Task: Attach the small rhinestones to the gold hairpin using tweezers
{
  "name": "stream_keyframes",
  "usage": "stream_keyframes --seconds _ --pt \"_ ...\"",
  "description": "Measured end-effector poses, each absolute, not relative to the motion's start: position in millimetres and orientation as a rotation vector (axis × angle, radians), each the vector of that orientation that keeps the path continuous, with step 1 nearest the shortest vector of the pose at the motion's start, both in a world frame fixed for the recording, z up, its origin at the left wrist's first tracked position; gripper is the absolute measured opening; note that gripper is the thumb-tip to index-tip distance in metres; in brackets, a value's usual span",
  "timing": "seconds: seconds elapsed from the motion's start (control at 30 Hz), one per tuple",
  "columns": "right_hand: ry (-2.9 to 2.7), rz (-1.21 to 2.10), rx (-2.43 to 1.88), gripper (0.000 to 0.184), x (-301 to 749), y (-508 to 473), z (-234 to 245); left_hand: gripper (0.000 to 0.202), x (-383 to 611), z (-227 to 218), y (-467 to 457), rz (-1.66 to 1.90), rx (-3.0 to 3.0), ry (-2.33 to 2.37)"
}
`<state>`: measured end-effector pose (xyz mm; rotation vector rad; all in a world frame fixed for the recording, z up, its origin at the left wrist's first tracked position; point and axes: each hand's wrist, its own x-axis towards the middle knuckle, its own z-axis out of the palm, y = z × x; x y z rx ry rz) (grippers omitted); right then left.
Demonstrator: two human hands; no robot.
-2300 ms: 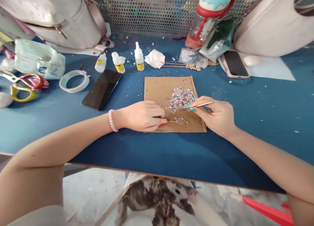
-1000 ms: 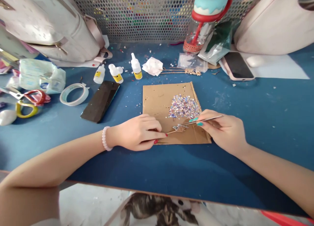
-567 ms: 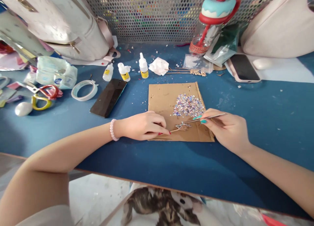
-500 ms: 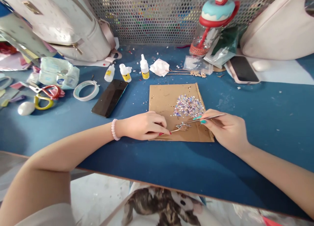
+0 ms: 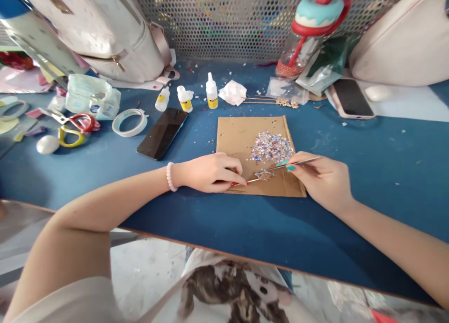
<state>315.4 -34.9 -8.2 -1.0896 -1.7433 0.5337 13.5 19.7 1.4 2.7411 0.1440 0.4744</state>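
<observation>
A brown cardboard sheet (image 5: 235, 135) lies on the blue table (image 5: 379, 173). A pile of small shiny sequins (image 5: 271, 147) sits on its right half. My left hand (image 5: 210, 173) rests on the cardboard's near edge and pinches the thin stem of a small gold ornament (image 5: 264, 175). My right hand (image 5: 321, 178) is closed on metal tweezers (image 5: 298, 162), whose tips touch the ornament just below the sequin pile.
Three small glue bottles (image 5: 211, 91), a crumpled tissue (image 5: 233, 92), a black phone (image 5: 162, 133), a tape roll (image 5: 129, 122), scissors (image 5: 75, 126) and a wipes pack (image 5: 93, 96) lie at left. Bags stand at the back; a drink bottle (image 5: 308, 28) and a second phone (image 5: 351, 98) sit back right.
The tweezers have come down from the sequin pile to the ornament. My left hand has kept its pinch on the stem. The view has shifted slightly.
</observation>
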Motion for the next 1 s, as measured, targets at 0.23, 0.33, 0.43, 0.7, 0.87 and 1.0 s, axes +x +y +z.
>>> stream_keyframes --seconds 0.23,0.33,0.43,0.7,0.87,1.0 --pt "-1.750 0.529 -1.124 0.006 315.2 -34.9 -10.5 0.033 13.0 2.5 18.6 0.420 2.800 0.144" --pt "-1.744 0.526 -1.139 0.007 314.4 -34.5 -11.2 0.034 12.9 1.9 19.0 0.421 2.816 0.145" --pt "-1.744 0.523 -1.144 0.008 314.0 -33.8 -11.3 0.036 13.0 1.4 19.5 0.437 2.822 0.140" --pt "-1.747 0.548 -1.178 0.012 315.5 -31.6 -13.7 0.036 11.8 2.1 20.1 0.424 2.788 0.131" --pt "-1.753 0.555 -1.176 0.014 315.5 -29.7 -13.6 0.036 11.9 1.4 21.4 0.403 2.767 0.125" --pt "-1.781 0.556 -1.147 0.012 316.6 -29.4 -12.7 0.036 12.5 1.0 22.3 0.383 2.760 0.130"
